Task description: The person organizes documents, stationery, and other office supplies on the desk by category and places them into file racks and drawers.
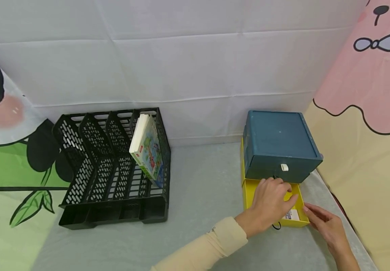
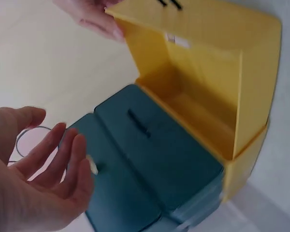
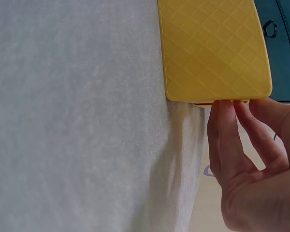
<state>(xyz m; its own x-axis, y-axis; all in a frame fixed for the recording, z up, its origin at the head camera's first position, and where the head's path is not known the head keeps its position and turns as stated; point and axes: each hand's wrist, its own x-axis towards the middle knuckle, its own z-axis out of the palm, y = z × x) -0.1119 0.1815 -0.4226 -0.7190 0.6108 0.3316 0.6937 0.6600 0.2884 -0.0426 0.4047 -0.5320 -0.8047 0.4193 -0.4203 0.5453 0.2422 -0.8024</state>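
A yellow drawer (image 1: 294,223) is pulled out from under stacked blue drawers (image 1: 283,137), with a white label (image 1: 292,215) inside it. My left hand (image 1: 271,201) hovers over this drawer, fingers loosely bent and holding nothing. In the left wrist view, the left hand (image 2: 43,169) appears in front of the blue drawer fronts, its thumb apart from the fingers. My right hand (image 1: 327,226) touches the drawer's right side near the front corner. The right wrist view shows the fingertips (image 3: 227,106) against the side of the yellow drawer, below its quilted front (image 3: 215,53).
A black mesh rack (image 1: 113,203) with several slots stands at the left of the grey cloth-covered table (image 1: 201,184). Books (image 1: 150,148) lean in its rightmost slot. Behind is a white cloth wall (image 1: 195,71); a printed curtain (image 1: 367,169) hangs close on the right.
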